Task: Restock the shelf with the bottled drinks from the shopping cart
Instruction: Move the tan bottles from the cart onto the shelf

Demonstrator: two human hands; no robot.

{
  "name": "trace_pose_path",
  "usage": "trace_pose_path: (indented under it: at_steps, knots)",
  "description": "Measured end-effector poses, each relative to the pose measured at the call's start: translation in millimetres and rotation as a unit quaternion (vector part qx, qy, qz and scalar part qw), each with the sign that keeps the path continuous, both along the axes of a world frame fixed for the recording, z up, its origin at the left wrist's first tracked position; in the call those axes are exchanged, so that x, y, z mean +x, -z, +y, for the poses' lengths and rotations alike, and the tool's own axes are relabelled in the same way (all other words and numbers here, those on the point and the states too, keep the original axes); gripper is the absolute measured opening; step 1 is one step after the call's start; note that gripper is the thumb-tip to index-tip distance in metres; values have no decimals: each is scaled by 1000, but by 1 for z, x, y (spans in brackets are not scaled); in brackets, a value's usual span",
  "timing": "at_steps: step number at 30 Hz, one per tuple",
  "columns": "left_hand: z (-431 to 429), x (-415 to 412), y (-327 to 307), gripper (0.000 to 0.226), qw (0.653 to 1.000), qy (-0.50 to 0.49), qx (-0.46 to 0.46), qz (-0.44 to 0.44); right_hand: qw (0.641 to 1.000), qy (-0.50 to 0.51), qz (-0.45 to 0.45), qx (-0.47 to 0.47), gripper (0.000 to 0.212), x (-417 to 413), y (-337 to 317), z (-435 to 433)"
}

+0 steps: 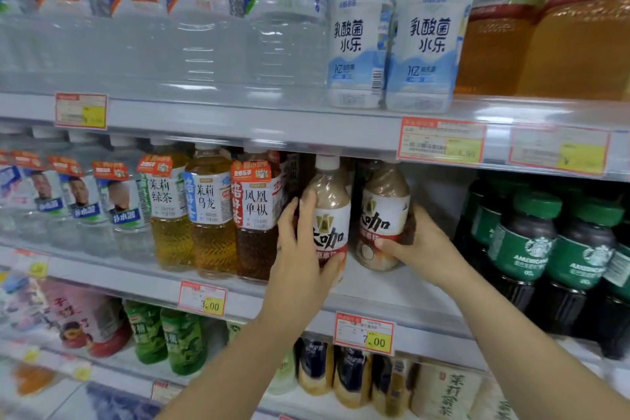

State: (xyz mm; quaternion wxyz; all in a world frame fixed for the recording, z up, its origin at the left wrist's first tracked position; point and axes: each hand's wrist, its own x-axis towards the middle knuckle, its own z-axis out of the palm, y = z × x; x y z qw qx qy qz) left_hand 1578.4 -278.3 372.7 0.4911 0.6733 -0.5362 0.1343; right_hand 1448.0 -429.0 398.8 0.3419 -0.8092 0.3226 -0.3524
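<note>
Bottled drinks are going onto the middle shelf (392,290) in the head view, the only view, and the step in hand looks like placement: two milky coffee bottles with white-and-red labels stand in the gap between the row of tea bottles (211,211) on the left and the dark green-labelled coffee bottles (535,249) on the right. The left hand (303,249) is wrapped about the left coffee bottle (332,211), fingers curled round its left side and thumb pressed across the lower label, so it is closed on the bottle rather than spread; the bottle's base is hidden behind the hand, and whether it already rests on the shelf I cannot tell. The right hand (414,245) closes on the right coffee bottle (385,215) from the right, thumb across the front near the bottom and fingers behind, and that bottle appears upright with its base on the shelf, further back than the other. Both bottles stand just beside each other under the upper shelf's edge. The shopping cart is not in sight. As I judge it, the next move calls for sliding each bottle back into line, labels forward, then loosening both grips without tipping either against its neighbours, since bare shelf remains to the right of the pair.
</note>
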Motion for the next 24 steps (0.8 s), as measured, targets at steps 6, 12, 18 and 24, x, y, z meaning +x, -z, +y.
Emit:
trace_pose_path:
  at_steps: [6,12,18,24]
  knots:
    - [-3,1,0,102,994,44,33,100,996,81,13,-38,77,20,3,-3]
    - [-5,8,0,104,977,86,74,178,997,42,69,-11,67,32,-3,-27]
    - [-5,10,-1,104,975,91,77,186,997,26,65,-17,50,44,-5,-29]
    - [-7,13,3,103,978,87,62,182,998,30,58,-10,52,53,-1,-39]
